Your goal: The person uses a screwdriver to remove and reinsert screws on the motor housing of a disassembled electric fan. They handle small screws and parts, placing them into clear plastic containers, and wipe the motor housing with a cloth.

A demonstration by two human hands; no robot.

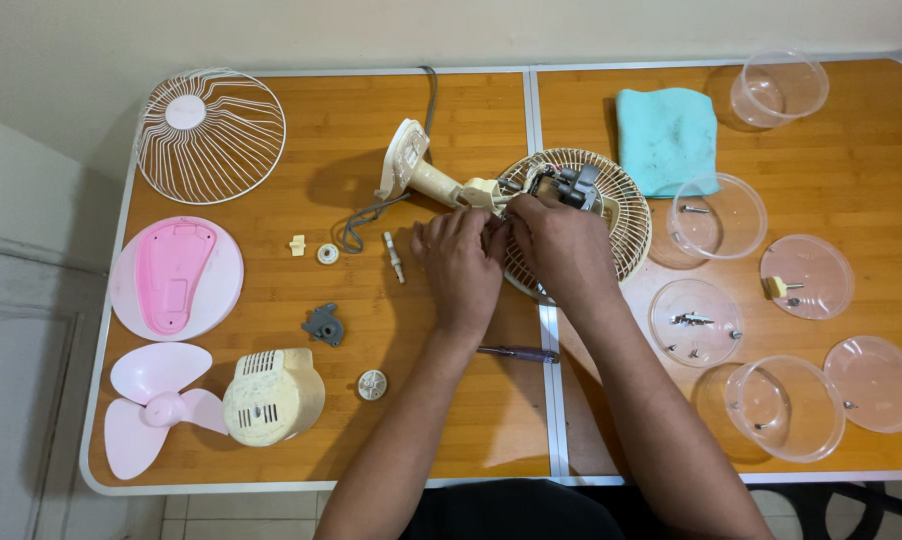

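Hands at a dismantled desk fan, seen from the head camera. Left hand (459,262) curled narrow over the cream neck of the fan body (441,185), fingertips pinching at the joint beside the exposed motor (563,184); whether anything small sits between those fingers, impossible to tell. Right hand (561,245) folded tight over the same spot, pressing down on the rear grille (626,225), apparently to steady the motor seated in it. Motor and grille lying across the seam of the folding worktop (371,420), stand neck angled up-left, grey cord (371,212) trailing toward the far edge.

Removed parts laid out well apart, seemingly sorted. On the left: white front grille (209,135), pink round base cover (176,278), pink fan blade (156,410), cream motor housing (273,396). Between these and the hands: grey gear piece (324,325), small white knob (372,384), white ring (327,254), small cream clip (297,245), short shaft pin (395,256). Purple-handled screwdriver (519,353) parked just beneath the forearms, within reach. On the right: clear plastic tubs and lids (695,322) holding screws, each kept separate, and a folded teal cloth (668,138) beside the grille.

Forearms crossing over the near worktop, hiding part of the grille and the joint being handled.
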